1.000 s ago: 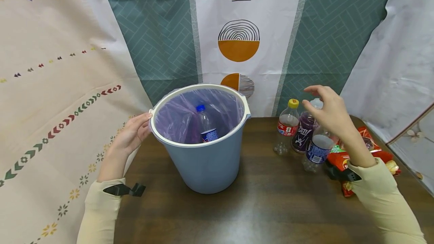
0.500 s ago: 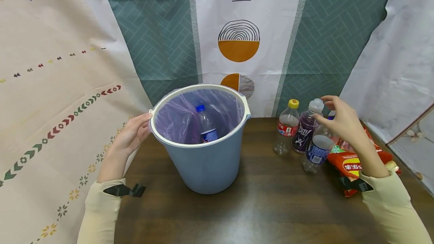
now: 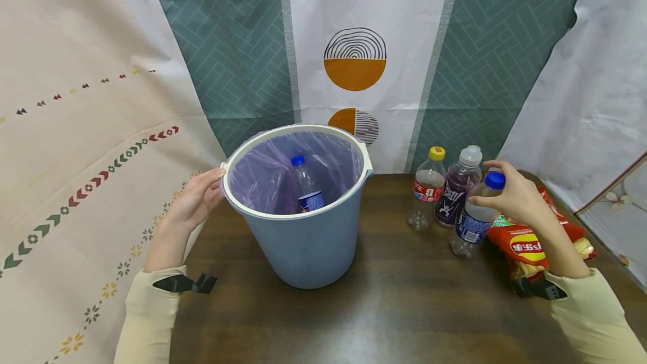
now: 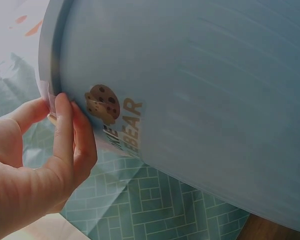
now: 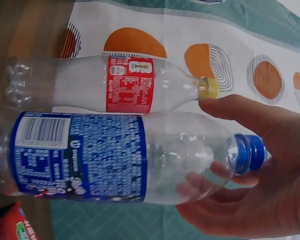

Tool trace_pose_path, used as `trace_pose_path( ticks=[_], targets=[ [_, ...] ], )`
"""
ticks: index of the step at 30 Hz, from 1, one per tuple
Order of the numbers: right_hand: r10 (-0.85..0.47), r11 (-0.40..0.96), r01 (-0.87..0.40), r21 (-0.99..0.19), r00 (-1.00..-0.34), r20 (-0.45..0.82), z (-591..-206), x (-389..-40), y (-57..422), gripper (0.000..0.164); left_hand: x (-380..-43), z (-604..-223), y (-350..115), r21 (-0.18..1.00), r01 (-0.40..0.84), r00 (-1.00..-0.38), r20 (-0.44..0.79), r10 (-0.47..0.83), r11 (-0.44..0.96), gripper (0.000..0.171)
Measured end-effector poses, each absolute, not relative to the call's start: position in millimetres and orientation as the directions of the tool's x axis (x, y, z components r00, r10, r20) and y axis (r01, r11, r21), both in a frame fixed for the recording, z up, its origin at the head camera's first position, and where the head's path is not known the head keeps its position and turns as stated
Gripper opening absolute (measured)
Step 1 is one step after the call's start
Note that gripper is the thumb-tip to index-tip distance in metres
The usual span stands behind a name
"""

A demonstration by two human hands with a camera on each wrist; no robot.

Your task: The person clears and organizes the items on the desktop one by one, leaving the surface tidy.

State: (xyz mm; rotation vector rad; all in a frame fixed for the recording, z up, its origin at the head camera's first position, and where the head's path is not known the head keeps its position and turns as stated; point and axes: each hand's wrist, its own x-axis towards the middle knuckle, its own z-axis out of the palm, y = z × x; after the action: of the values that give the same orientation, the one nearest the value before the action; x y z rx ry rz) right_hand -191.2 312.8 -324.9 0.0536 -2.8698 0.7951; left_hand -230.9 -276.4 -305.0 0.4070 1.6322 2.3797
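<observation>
A blue-grey trash can [image 3: 313, 251] with a white rim and a purple liner stands on the table. My left hand [image 3: 194, 201] pinches its rim at the left, thumb and fingertips on either side in the left wrist view. Inside the can is a clear bottle [image 3: 307, 184] with a blue cap. My right hand [image 3: 513, 195] is spread around the neck of a clear plastic bottle [image 5: 90, 157] with a blue cap and blue label. In the right wrist view the fingers lie behind its shoulder, and the thumb stands a little off it.
Next to that bottle stand a purple drink bottle [image 3: 457, 190] with a white cap and a red-labelled bottle [image 3: 427, 192] with a yellow cap. Red snack bags [image 3: 525, 243] lie under my right forearm. Patterned cloths [image 3: 242, 44] hang behind the table.
My right hand has moved right and down, from above the purple drink bottle to the neck of the blue-capped bottle. My left hand has stayed on the rim.
</observation>
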Motion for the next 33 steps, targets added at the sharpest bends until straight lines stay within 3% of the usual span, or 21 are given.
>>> trace_pose_path(
  ticks=[13, 33],
  targets=[
    [-0.095, 0.797, -0.117, -0.592, -0.993, 0.069, -337.2, -186.1, 329.3, 0.081, -229.5, -304.1, -276.4, 0.94, -0.024, -0.937, 0.097, 0.335, -0.339, 0.023],
    [-0.123, 0.776, -0.171, -0.607, -0.985, 0.12, -325.7, -186.6, 320.5, 0.066, -230.3, -304.2, -275.8, 0.943, -0.021, -0.946, 0.089, 0.313, -0.332, 0.021]
  ],
)
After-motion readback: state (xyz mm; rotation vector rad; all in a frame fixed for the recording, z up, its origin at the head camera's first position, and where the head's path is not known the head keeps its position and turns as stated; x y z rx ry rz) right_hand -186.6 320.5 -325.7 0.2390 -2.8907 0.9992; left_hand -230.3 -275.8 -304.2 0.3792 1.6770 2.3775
